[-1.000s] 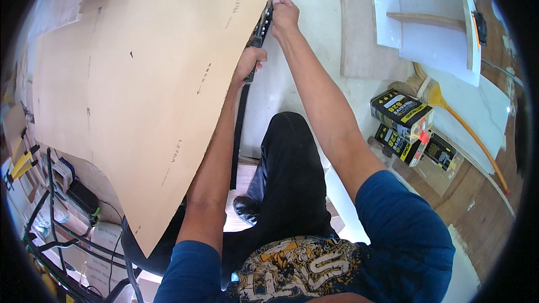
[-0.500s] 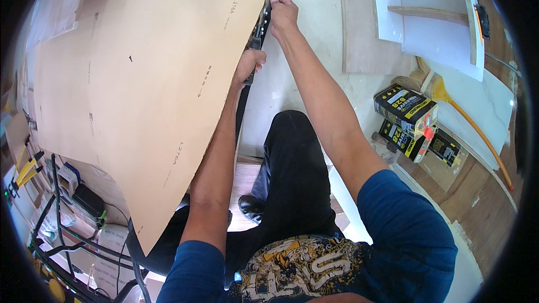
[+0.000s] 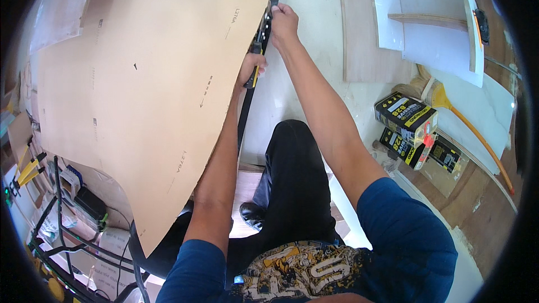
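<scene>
A large tan laminate sheet with printed marks stretches across the left and middle. My left hand is closed round the black and yellow handles of a pair of snips at the sheet's right edge. The snips' metal jaws lie along that edge, their tips partly hidden. Just ahead, my right hand is closed with the thumb and fingers on a narrow black strip that runs beside the sheet's edge. The sheet hides part of my left fingers.
On the right, two black and yellow tins sit beside a yellow-handled broom. Beyond them are a plywood board and a white panel assembly. Black metal tubing and a yellow-legged stand are at the lower left.
My right hand sits slightly lower in the picture, nearer the left hand. The snips' handles show more yellow now. The whole scene has shifted slightly down.
</scene>
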Demonstrator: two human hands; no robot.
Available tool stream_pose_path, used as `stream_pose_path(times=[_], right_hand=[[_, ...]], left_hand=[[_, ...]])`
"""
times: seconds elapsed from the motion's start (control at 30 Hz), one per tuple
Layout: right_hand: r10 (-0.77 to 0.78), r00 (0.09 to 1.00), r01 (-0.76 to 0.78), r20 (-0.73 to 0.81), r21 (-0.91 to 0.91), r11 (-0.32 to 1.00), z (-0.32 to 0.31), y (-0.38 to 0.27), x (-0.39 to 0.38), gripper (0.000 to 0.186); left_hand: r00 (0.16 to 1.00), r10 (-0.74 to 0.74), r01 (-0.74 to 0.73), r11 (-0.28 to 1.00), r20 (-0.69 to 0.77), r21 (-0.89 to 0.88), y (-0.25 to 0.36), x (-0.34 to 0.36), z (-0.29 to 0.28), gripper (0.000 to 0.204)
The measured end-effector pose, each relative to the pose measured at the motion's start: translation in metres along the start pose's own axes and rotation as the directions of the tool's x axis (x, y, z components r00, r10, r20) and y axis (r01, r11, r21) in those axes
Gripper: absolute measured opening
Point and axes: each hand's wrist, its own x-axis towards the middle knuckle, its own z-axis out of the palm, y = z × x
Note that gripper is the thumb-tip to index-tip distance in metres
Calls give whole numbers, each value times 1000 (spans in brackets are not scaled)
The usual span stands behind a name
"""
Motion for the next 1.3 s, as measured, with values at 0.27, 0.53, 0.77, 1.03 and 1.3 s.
stream_pose_path(times=[0.27,0.53,0.77,1.03,1.3], right_hand=[[226,952,-262,205,165,951,-12,-18,22,32],[229,972,-231,48,341,911,8,6,32,37],[213,977,-207,19,323,923,5,15,49,38],[183,983,-174,3,328,928,7,2,34,39],[153,988,-152,23,303,941,8,-4,31,39]], left_hand=[[949,248,-153,902,-194,404,-9,-4,-1,29],[997,2,7,992,-74,126,-4,-4,-4,24],[998,-30,36,994,-60,106,-19,5,-4,20],[991,22,0,986,-131,167,-2,-5,3,18],[988,28,18,956,-153,292,-1,8,1,15]])
